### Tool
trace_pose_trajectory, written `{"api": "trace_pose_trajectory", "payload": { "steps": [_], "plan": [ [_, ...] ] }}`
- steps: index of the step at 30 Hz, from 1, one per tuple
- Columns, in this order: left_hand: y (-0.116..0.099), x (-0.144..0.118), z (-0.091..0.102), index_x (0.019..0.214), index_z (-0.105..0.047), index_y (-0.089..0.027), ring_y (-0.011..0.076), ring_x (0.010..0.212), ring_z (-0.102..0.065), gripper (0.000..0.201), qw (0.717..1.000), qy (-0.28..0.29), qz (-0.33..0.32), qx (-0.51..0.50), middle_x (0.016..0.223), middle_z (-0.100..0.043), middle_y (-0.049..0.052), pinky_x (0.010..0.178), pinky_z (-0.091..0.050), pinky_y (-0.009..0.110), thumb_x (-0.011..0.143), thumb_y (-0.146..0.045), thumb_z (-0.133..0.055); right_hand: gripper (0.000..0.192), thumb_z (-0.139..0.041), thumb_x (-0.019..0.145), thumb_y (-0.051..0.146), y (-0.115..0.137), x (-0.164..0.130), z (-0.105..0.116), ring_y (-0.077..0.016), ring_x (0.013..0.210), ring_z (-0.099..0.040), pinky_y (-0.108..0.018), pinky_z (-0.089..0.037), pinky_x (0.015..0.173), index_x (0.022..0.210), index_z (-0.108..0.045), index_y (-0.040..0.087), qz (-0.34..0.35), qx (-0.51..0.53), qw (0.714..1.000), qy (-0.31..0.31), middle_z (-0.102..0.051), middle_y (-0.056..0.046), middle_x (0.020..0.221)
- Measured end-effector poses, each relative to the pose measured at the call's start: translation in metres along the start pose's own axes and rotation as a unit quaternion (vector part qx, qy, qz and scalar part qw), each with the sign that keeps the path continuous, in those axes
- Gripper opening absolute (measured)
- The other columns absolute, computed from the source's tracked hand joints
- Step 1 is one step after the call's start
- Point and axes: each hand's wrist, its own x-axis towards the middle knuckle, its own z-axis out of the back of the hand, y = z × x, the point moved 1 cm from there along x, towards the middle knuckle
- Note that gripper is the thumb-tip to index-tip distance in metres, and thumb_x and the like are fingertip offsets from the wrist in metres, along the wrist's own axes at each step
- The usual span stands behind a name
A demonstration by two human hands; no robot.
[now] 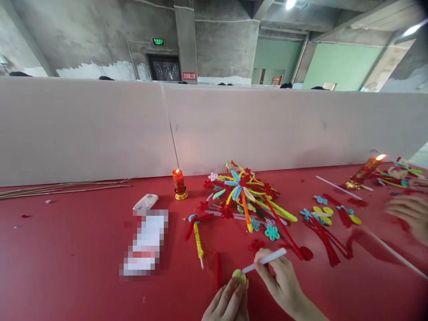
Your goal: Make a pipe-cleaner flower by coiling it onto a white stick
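**Yellow coil pinched, white stick at its edge**

Nearest, bottom centre: left hand (226, 303), fingertips closed round a small yellow-green coil (240, 277), prob. pipe cleaner wound flat. Pinch looks firm, likely to keep the winding from springing loose. Coil held just above red table (67, 267), close to body.

Right beside: right hand (284, 281), fingers curled shut on thin white stick (264, 261), pen-style grip. Lower tip of stick touching or just at coil; can't tell which. Angled up to the right, grip near mid-shaft, prob. for control of the tip.

Just past hands: short red pipe-cleaner piece (217, 271) lying upright-ish on cloth, and yellow-red stick (198, 236), within easy reach.

Left of centre: blurred white packet (145, 243), small white pack (146, 201) above it.

Mid-table: heap of finished pipe-cleaner flowers (245, 196), mixed red, yellow, blue, teal; loose petals and red pieces (326, 218) spread to the right.

Right edge: another person's hand (409, 216) resting on table, apart from wearer's own. Long white rod (394, 256) running past it.

Further back: lit red candle (179, 183) in gold holder, well apart from heap, near partition. Second lit candle (364, 171), tilted, far right. Thin sticks bundle (63, 188) far left.

Behind all: white partition (214, 125), grey concrete hall beyond.
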Motion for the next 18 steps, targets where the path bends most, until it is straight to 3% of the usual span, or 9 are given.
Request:
{"api": "trace_pose_trajectory", "payload": {
  "steps": [6,11,18],
  "plan": [
    [0.006,0.010,0.014,0.096,-0.065,-0.019,0.0102,0.085,-0.065,0.038,0.993,0.088,-0.077,0.020,0.092,-0.071,-0.006,0.073,-0.051,0.017,0.086,-0.005,-0.031,0.021,-0.037,0.091,0.025,0.003,0.003,-0.003,-0.0128,0.047,-0.053,-0.022,-0.041,0.047,0.073,-0.047,0.023,0.023,0.000,0.999,0.040,-0.057,0.001,0.057],
    [0.005,0.006,0.013,0.096,-0.064,-0.018,0.0116,0.086,-0.065,0.035,0.997,0.070,-0.037,0.007,0.091,-0.071,-0.004,0.074,-0.050,0.020,0.085,-0.007,-0.033,0.019,-0.037,0.090,0.021,0.001,-0.001,-0.006,-0.0131,0.049,-0.050,-0.023,-0.038,0.047,0.073,-0.044,0.022,0.027,-0.001,0.996,0.087,-0.052,0.002,0.057],
    [0.004,0.006,0.012,0.098,-0.063,-0.016,0.0122,0.091,-0.063,0.037,0.994,0.093,-0.057,0.007,0.095,-0.070,-0.002,0.076,-0.049,0.021,0.085,-0.006,-0.031,0.015,-0.034,0.089,0.016,0.001,-0.004,-0.004,-0.0164,0.060,-0.055,-0.028,-0.044,0.056,0.079,-0.043,0.023,0.022,-0.021,0.994,0.101,-0.055,-0.001,0.066]
  ]
}}
